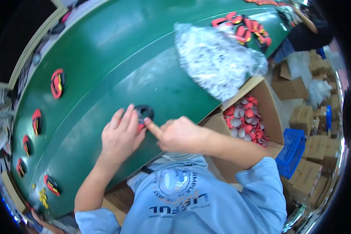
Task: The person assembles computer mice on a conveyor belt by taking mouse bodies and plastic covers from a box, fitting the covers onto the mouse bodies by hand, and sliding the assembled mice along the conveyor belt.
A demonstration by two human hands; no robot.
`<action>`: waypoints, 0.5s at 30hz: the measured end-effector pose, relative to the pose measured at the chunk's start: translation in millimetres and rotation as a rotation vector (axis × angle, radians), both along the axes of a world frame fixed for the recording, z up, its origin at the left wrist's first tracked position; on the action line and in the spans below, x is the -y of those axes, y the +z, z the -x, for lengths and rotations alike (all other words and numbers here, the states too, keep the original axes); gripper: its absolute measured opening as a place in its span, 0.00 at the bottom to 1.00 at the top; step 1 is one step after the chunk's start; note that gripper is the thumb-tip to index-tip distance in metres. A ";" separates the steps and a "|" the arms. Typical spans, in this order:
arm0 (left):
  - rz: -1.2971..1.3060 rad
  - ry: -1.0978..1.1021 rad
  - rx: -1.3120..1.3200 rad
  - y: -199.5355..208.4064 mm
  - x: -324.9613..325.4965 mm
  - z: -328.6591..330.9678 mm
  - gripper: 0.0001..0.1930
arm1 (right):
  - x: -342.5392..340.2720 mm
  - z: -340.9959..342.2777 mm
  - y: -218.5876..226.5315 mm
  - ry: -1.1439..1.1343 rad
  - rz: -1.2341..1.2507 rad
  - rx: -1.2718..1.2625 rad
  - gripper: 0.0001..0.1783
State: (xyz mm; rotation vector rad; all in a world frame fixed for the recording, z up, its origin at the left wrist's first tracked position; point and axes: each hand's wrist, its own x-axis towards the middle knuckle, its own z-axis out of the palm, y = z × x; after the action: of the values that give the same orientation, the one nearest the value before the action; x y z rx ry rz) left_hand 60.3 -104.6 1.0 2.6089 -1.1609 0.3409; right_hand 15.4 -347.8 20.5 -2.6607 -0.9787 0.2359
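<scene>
Beside green belt (105, 58), cardboard box (271, 117) holding red-grey parts (243, 119)

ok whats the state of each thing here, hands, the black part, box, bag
left hand: flat over the round black part, fingers curled on it
right hand: index finger pressing the part
round black part: lying on the green belt, partly covered
cardboard box: open, holding red and white pieces
plastic bag: crumpled on the belt

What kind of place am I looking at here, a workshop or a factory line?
Most likely a factory assembly or packing line. A long green conveyor belt carries spaced red-and-black plastic parts, an open cardboard box beside it holds many more, and brown cartons are stacked on the floor.
</scene>
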 end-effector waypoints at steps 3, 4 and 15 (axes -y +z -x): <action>0.056 -0.011 -0.073 -6.2 -8.0 -1.2 0.36 | 35.3 -15.7 -4.5 -0.052 -0.119 -0.024 0.29; 0.097 0.019 -0.108 -7.8 -8.0 -1.5 0.36 | 60.1 -31.6 -5.2 -0.182 -0.314 0.123 0.23; 0.228 0.109 -0.192 -26.2 -16.1 2.9 0.40 | 270.8 -9.4 53.3 -1.068 -0.457 0.237 0.10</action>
State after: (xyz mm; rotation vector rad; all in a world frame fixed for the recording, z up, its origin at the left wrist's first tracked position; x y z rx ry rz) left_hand 57.4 -88.5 -25.2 2.4473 -0.8650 0.2236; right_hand 24.8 -618.5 73.8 -2.4012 0.3915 -0.4791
